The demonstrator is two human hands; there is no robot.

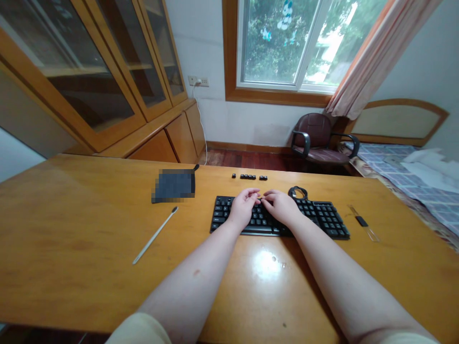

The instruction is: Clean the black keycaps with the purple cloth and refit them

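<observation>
A black keyboard (330, 220) lies on the wooden table, its middle partly covered by my hands. My left hand (244, 205) rests over its upper middle rows, the fingers bent and drawn together toward the right. Facing it, my right hand (280, 204) has its fingertips pressed together at the top row of keys. The two sets of fingertips nearly meet, and whatever is between them is too small to make out. Beyond the keyboard, loose black keycaps (248, 177) sit in a row. A coiled black cable (298, 192) lies behind the keyboard's right half.
A wire keycap puller with a black grip (362, 221) lies right of the keyboard. To the left are a thin white stick with a dark tip (155, 235) and a dark pouch (175, 184), partly blurred. An office chair (315, 134) stands beyond the table (89, 239).
</observation>
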